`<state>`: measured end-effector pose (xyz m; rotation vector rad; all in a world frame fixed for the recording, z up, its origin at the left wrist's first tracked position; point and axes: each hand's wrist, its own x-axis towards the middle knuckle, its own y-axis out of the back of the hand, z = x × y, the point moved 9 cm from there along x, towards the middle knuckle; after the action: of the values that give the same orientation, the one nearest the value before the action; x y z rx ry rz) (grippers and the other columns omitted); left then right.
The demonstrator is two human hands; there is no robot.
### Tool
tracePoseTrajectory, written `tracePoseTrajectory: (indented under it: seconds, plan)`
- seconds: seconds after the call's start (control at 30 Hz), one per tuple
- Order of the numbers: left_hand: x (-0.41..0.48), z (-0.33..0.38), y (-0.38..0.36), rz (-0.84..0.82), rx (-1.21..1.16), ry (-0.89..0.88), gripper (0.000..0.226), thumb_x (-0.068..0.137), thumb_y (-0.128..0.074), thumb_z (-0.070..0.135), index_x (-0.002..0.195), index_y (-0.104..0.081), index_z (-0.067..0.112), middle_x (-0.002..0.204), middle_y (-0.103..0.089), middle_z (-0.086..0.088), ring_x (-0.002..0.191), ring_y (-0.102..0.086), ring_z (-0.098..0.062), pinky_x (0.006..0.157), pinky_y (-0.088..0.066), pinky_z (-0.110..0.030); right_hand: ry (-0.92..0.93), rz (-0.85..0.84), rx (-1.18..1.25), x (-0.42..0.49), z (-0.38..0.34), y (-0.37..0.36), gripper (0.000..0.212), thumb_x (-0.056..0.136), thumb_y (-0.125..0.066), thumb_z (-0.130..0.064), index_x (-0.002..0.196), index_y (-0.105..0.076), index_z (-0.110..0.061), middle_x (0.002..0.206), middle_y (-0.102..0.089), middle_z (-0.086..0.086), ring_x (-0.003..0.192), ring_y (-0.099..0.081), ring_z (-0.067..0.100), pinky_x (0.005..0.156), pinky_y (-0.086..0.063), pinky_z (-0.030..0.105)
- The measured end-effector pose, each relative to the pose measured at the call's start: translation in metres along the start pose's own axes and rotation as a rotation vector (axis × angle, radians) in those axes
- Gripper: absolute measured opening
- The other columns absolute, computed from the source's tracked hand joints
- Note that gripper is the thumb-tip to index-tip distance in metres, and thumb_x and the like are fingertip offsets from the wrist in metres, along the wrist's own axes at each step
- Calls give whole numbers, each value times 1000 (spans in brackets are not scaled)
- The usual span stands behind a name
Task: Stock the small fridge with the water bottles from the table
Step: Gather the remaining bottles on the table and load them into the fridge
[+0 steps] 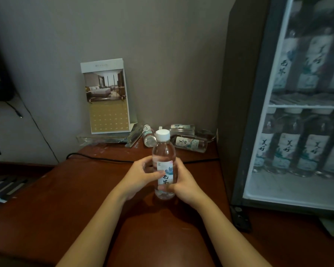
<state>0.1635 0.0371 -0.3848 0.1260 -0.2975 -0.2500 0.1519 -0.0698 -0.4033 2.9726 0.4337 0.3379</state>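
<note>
Both hands are clasping one upright water bottle (164, 166) over the worktop (85, 189).
Left hand (141, 178) and right hand (183, 182) are each wrapping a closed grip round its label — likely steadying it for the fridge (237, 112).

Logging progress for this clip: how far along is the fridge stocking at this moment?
Well along. The fridge already shows bottles standing on both shelves behind its glass door. In hand: one upright bottle, gripped by the left hand and right hand over the table. Left: at least three bottles lying at the table's back edge.
</note>
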Motion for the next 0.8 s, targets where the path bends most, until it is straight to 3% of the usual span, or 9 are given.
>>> tracePoseTrajectory:
  seconds: [0.13, 0.27, 0.4, 0.6, 0.8]
  plan:
    - [-13, 6, -13, -3, 10, 35, 33, 80, -65, -3, 102, -65, 21, 97, -72, 3, 92, -67, -9, 74, -53, -21, -5, 50, -3, -16, -5, 6, 71, 68, -70, 13, 123, -44, -22, 114, -61, 1, 105, -61, 14, 84, -55, 30]
    - [-31, 17, -33, -29, 47, 54, 37, 79, -67, -1, 111, -63, 17, 107, -69, 0, 96, -66, -9, 78, -52, -21, -13, 92, -33, -42, -9, 13, 70, 69, -69, 11, 127, -44, -21, 116, -60, -1, 107, -59, 13, 88, -53, 30]
    - [-53, 27, -57, -42, 66, 66, 38, 76, -69, -1, 105, -61, 23, 106, -69, 1, 98, -66, -10, 83, -52, -24, -28, 142, -68, -74, -9, 24, 68, 68, -75, 2, 125, -46, -22, 116, -62, 0, 109, -60, 15, 93, -52, 37]
    - [-81, 40, -97, -68, 58, 51, 39, 76, -68, -2, 106, -60, 22, 107, -69, 0, 99, -66, -12, 88, -53, -29, -49, 177, -140, -125, -13, 43, 68, 68, -77, -5, 125, -44, -23, 114, -62, -2, 106, -60, 10, 93, -52, 36]
    - [-96, 54, -150, -141, 69, 50, 40, 77, -67, -1, 110, -58, 21, 108, -67, 1, 98, -64, -7, 85, -52, -23, -59, 194, -238, -173, -26, 76, 71, 69, -78, -3, 128, -41, -19, 114, -60, -6, 105, -59, 8, 92, -51, 29]
